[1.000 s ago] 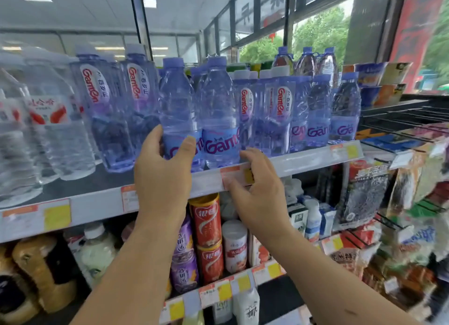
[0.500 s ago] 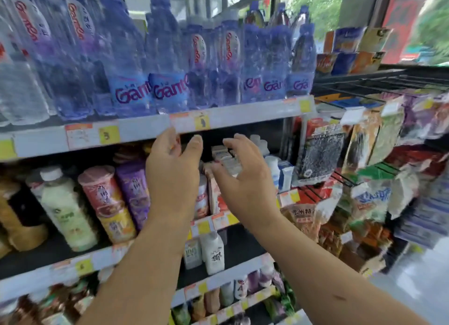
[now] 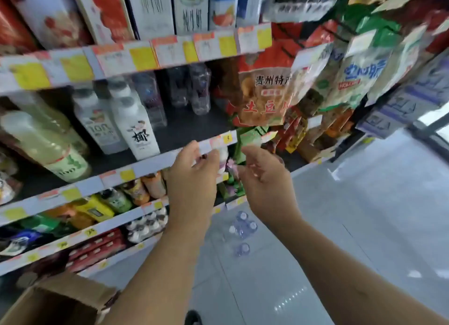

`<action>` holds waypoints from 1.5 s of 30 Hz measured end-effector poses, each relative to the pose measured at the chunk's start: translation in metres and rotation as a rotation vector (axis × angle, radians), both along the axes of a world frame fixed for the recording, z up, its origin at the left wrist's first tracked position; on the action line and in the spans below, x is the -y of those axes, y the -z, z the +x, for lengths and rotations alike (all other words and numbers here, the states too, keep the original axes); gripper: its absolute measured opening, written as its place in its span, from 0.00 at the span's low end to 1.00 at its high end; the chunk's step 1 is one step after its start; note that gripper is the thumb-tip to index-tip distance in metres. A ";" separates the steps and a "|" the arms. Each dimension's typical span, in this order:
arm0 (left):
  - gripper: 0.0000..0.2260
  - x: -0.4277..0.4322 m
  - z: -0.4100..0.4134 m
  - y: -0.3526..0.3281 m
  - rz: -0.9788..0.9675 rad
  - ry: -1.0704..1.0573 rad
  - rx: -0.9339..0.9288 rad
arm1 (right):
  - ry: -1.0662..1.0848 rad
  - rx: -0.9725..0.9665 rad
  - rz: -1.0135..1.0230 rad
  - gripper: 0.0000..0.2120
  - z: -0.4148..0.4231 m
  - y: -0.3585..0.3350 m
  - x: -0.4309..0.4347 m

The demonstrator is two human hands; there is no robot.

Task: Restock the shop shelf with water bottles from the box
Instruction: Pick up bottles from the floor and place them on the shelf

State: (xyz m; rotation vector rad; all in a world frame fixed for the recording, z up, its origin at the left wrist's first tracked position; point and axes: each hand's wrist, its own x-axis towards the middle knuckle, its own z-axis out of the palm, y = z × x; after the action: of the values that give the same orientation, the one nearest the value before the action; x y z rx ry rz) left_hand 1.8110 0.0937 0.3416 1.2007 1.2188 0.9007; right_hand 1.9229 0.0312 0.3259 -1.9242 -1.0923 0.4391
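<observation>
Down at the lower left, by the foot of the shelving, a cardboard box [image 3: 56, 303] is sitting with a flap turned out; from where I am standing, its inside is not showing. Above it, the shelf [image 3: 145, 165] is carrying white drink bottles [image 3: 136, 128] and other drinks, none of them the water.

Moving across, the person's left hand [image 3: 194, 176] is hovering in front of the shelf's price strip, fingers loosely spread and holding nothing. Just beside it, the right hand [image 3: 264, 179] is hanging the same way, fingers slack and lightly bent, empty too. Neither hand is touching any stock.

Between and below the two forearms, the water bottles [image 3: 243, 225] are standing on the floor [image 3: 364, 215] in a small cluster, caps up, with one more a little nearer the person. They are well below the hands.

To the right, snack bags [image 3: 264, 96] are hanging on pegs.

To my eye, the person is between loads, going for the next bottles. That next move is calling for a bend and a long reach down, then a firm wrap of the fingers round the bottle bodies before lifting them up to the water shelf, which is out of view.
</observation>
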 end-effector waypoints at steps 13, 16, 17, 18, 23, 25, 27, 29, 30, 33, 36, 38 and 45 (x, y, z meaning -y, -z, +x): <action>0.21 0.058 0.034 0.379 -0.368 0.191 -0.282 | 0.248 -0.205 -0.563 0.18 0.059 0.415 0.091; 0.18 0.074 0.043 0.457 -0.425 0.175 -0.310 | 0.222 -0.241 -0.605 0.20 0.061 0.508 0.103; 0.18 0.078 0.048 0.483 -0.447 0.157 -0.312 | 0.211 -0.242 -0.614 0.21 0.064 0.536 0.106; 0.18 0.081 0.052 0.507 -0.461 0.146 -0.315 | 0.194 -0.231 -0.620 0.23 0.066 0.562 0.106; 0.14 0.084 0.073 0.594 -0.459 0.131 -0.317 | 0.176 -0.217 -0.541 0.29 0.076 0.650 0.102; 0.15 0.081 0.081 0.611 -0.450 0.134 -0.321 | 0.168 -0.207 -0.504 0.30 0.079 0.667 0.098; 0.18 0.078 0.088 0.621 -0.437 0.140 -0.321 | 0.171 -0.226 -0.471 0.29 0.080 0.675 0.096; 0.18 0.077 0.090 0.625 -0.431 0.159 -0.323 | 0.178 -0.252 -0.442 0.25 0.079 0.680 0.096; 0.18 0.076 0.091 0.625 -0.435 0.161 -0.317 | 0.184 -0.259 -0.427 0.22 0.078 0.681 0.096; 0.16 0.073 0.089 0.612 -0.445 0.149 -0.311 | 0.199 -0.255 -0.413 0.17 0.078 0.666 0.098; 0.07 0.068 0.085 0.576 -0.463 0.135 -0.265 | 0.170 -0.229 -0.371 0.17 0.078 0.614 0.100; 0.06 0.068 0.080 0.536 -0.477 0.120 -0.209 | 0.148 -0.219 -0.321 0.17 0.077 0.560 0.096; 0.15 0.049 0.061 0.306 -0.454 0.121 0.018 | 0.022 -0.183 -0.081 0.12 0.077 0.276 0.053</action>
State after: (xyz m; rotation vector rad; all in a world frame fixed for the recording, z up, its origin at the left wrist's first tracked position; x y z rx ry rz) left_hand 1.8722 0.0448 0.0361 0.8863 1.2392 0.5059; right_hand 2.0001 -0.0214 0.0502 -1.9223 -0.9464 0.6423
